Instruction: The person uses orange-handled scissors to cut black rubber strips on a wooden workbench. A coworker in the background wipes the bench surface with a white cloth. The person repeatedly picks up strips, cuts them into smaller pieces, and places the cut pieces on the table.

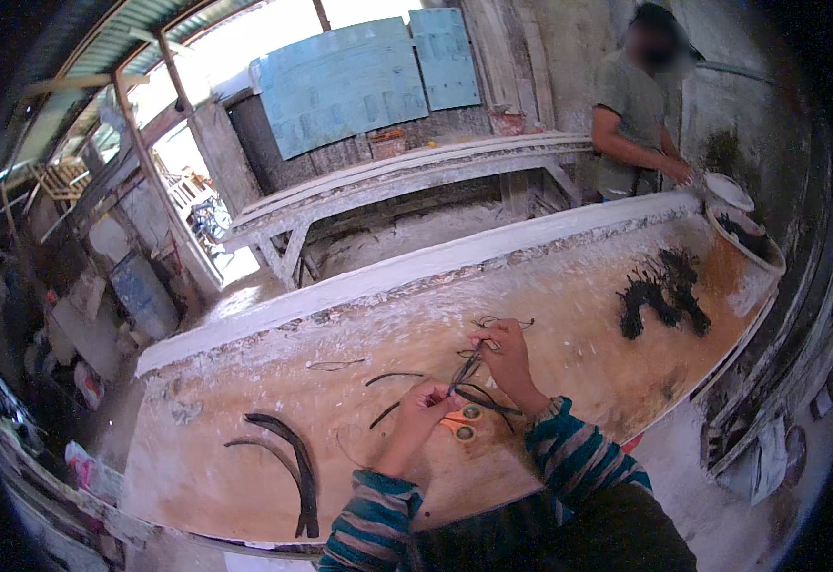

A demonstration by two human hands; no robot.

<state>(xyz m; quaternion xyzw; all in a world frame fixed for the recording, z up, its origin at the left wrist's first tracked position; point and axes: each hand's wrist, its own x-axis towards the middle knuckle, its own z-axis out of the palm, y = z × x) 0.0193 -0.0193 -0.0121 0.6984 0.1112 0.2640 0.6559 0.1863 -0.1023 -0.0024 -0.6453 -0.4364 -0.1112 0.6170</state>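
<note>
My left hand (423, 412) pinches the lower end of a thin bundle of black rubber-like strips (468, 369). At the upper end, the fingers of my right hand (506, 357) are closed on the same bundle, which slants between the two hands. A pair of scissors with orange handles (464, 425) lies on the table just beside my left fingertips. Loose black strips (394, 377) lie around both hands. Further left rests a pile of longer, thicker black strips (304, 474). Thin dark loops (336, 365) lie beyond my left hand.
Dark, spiky bundles (664, 294) lie on the right of the dusty wooden table (569, 296). A white bucket (767, 250) with dark contents stands at its far right end. Another person (638, 114) works there. A long whitish bench (416, 176) runs behind.
</note>
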